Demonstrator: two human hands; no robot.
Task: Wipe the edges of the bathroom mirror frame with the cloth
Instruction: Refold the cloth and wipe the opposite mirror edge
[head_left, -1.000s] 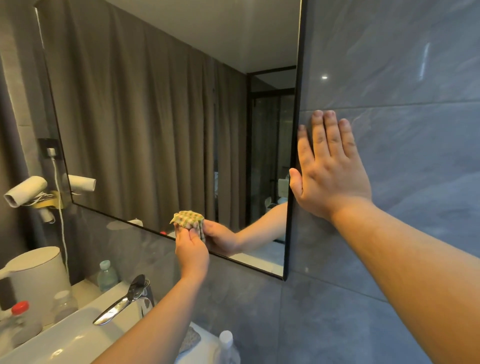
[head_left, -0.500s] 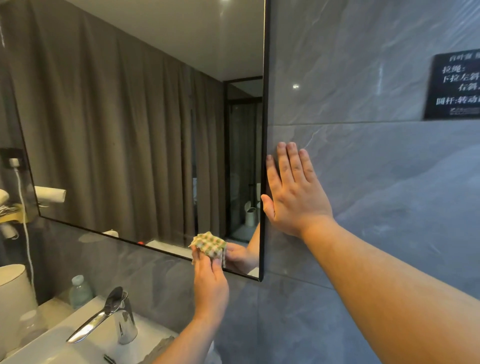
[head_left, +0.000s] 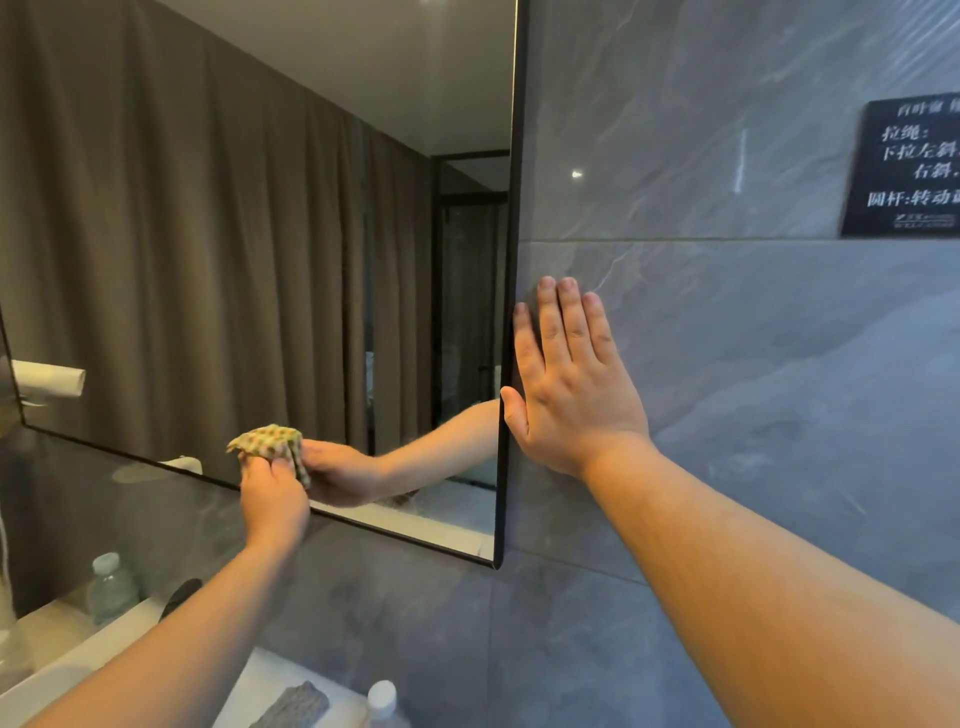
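Both your hands are up: your left hand (head_left: 274, 500) grips the checked cloth (head_left: 270, 442) against the mirror frame's (head_left: 415, 540) lower edge, centre-left; your right hand (head_left: 574, 395) lies flat, fingers (head_left: 566, 322) straight, on the wall tile (head_left: 727, 364).

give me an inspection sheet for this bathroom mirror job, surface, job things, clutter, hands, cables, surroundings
Surface: grey tiled wall carrying the mirror frame, a thin black edge.
Job's things: checked cloth pressed at the frame's bottom edge, partway along, short of the lower right corner.
Clutter: small bottle and a second white-capped bottle on the counter; grey pad beside it.
Hands: left hand grips the cloth; right hand lies flat on the wall beside the frame's right edge.
Cables: nothing seen.
Surroundings: black sign with white lettering on the wall; curtain reflected in the mirror.
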